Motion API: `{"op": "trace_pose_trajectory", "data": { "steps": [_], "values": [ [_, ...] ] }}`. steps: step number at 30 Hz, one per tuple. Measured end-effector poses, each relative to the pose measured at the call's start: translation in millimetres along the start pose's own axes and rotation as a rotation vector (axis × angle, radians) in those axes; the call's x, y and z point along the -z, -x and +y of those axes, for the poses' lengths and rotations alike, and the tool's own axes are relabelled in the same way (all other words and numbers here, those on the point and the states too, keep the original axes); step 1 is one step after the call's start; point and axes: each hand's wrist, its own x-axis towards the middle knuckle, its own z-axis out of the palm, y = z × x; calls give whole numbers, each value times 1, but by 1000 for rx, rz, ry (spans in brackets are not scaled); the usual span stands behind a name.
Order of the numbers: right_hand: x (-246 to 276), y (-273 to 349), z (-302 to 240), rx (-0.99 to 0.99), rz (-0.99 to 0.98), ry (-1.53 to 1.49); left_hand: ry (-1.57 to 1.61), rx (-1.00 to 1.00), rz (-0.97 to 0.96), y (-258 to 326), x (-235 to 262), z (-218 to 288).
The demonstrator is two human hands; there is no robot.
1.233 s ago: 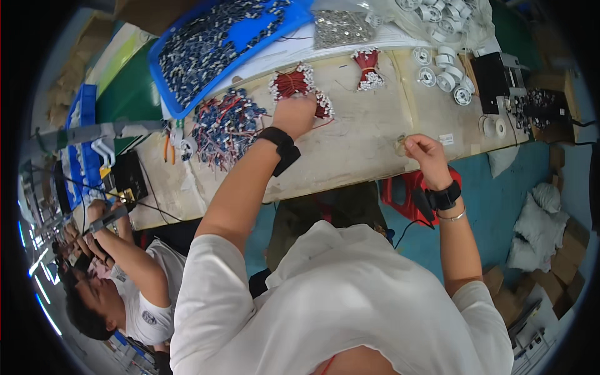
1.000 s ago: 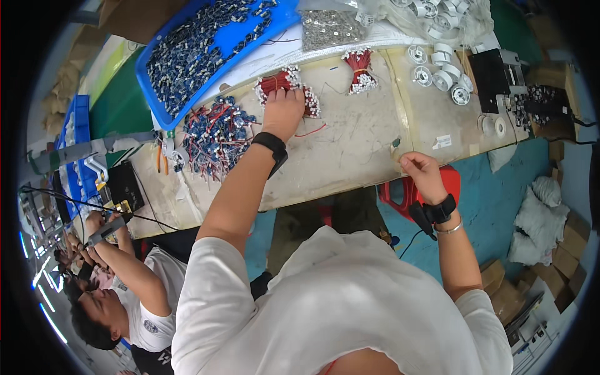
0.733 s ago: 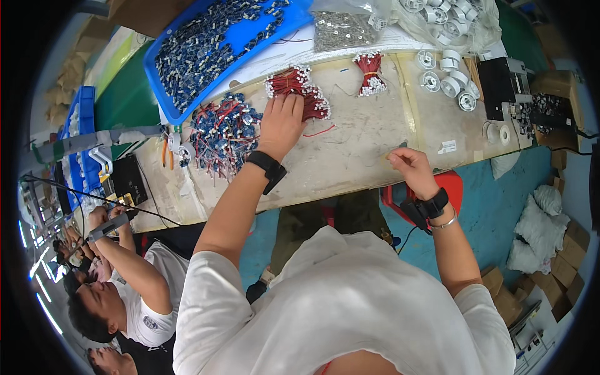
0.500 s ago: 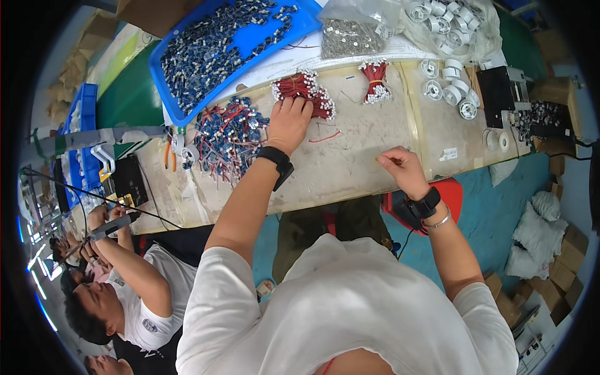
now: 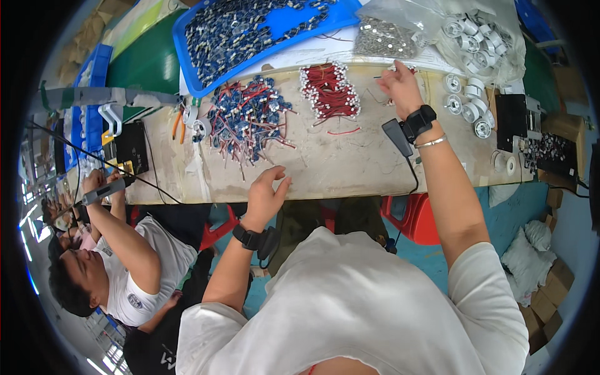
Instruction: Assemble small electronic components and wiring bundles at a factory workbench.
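My left hand (image 5: 269,197) hovers at the table's near edge, thumb apart from its bent fingers, with nothing seen in it. My right hand (image 5: 400,90) reaches far over the table, fingers curled onto a bundle of red wires (image 5: 393,69) with white connectors; the hand hides most of this bundle. Between the hands lies a wide pile of red wires (image 5: 329,90) with white ends. One loose red wire (image 5: 344,132) lies just below it. To the left, a heap of small blue circuit boards with wires (image 5: 247,119) spreads over the table.
A blue tray (image 5: 199,89) of small boards stands at the back left. Bags of metal parts (image 5: 384,40) and white round housings (image 5: 478,47) lie behind. Loose white housings (image 5: 472,100) and a tape roll (image 5: 510,165) sit right. Orange-handled pliers (image 5: 179,124) lie left; a co-worker sits beyond.
My left hand has left the red wire pile and drawn back toward me. My right hand has moved forward onto the smaller wire bundle. The view has shifted slightly.
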Motion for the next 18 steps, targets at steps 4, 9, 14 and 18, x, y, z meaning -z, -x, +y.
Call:
{"op": "trace_pose_trajectory", "data": {
  "steps": [4, 9, 14, 18],
  "values": [
    [14, 18, 47, 289, -135, 438, 182, 124, -1, -25, -22, -11],
    [4, 71, 80, 63, -310, 304, 625, 364, 108, -91, -78, -8],
    [4, 91, 81, 16, -338, 347, 842, 488, 75, -116, -84, -7],
    [-1, 93, 72, 67, -385, 413, 816, 379, 87, -109, -76, -8]
  ]
}}
